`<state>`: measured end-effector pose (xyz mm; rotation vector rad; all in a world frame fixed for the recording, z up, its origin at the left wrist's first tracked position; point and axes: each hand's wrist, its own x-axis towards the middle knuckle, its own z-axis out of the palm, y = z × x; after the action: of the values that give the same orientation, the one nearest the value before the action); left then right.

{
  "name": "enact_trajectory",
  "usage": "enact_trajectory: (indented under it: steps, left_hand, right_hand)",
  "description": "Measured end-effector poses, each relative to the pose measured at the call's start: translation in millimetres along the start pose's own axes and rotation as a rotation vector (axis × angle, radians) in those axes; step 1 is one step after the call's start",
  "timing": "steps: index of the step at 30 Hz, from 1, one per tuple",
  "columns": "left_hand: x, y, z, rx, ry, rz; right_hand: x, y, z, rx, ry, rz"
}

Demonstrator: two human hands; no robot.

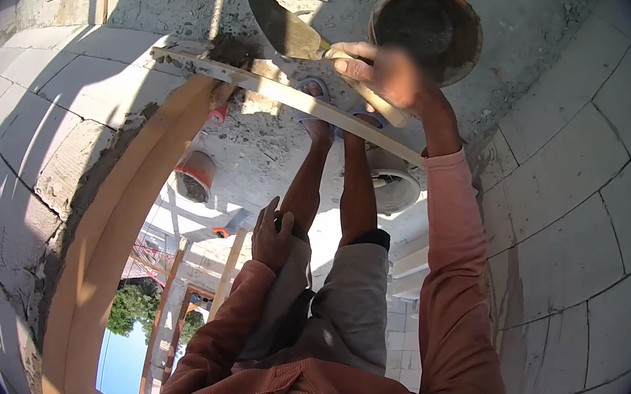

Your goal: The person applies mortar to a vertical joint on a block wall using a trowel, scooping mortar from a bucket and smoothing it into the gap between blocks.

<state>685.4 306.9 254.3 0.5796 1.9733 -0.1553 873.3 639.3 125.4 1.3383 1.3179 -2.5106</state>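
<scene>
A trowel [285, 29] with a pointed, mortar-smeared blade and a pale wooden handle is in my right hand [397, 79]. The fingers wrap round the handle, and the blade points to the far left. Just beyond that hand stands a round bucket [380, 10] with dark grey contents. Under the trowel, a narrow wooden strip [319, 107] crosses over my sandalled feet, with its right end by my right wrist. My left hand [272, 243] rests at my left knee with its fingers stretched out and holds nothing.
Pale block walls rise at the left [54, 78] and right [565, 220]. A wooden frame post [120, 212] runs along the left wall. A red bucket [203, 168], a white bucket [409, 189] and an orange-handled saw [223, 231] are on the floor.
</scene>
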Motion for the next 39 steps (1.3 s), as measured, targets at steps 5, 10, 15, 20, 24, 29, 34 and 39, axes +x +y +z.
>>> enact_trajectory:
  steps: [5,10,15,20,24,29,34,39]
  left_hand:
    - [-6.1,3.4,-3.6,0.024,-0.004,0.027]
    - [-6.9,16.0,-4.0,0.139,-0.024,0.1]
    - [-11.5,0.1,-7.6,0.154,0.016,0.158]
    - [7.1,17.6,-5.3,0.035,0.125,0.569]
    - [51.6,115.0,12.0,-0.048,0.145,0.447]
    - [205.8,213.5,64.1,-0.223,0.092,0.575]
    - [339.2,224.7,70.5,-0.355,-0.185,0.134]
    - [335.3,261.7,72.2,-0.525,-0.345,0.085]
  right_hand:
    - [-118.3,25.0,44.2,-0.313,0.727,-0.223]
    - [-118.9,119.9,48.3,-0.512,1.191,-0.126]
    - [-106.0,145.5,46.9,-0.51,1.138,0.119]
    - [-102.8,152.1,44.2,-0.469,1.117,0.192]
    - [-104.7,165.3,48.8,-0.331,1.129,0.242]
    - [-107.8,175.8,48.7,0.014,1.302,0.063]
    - [-127.7,177.9,88.2,0.234,1.209,0.06]
    - [-179.3,153.0,128.7,0.553,1.161,0.138]
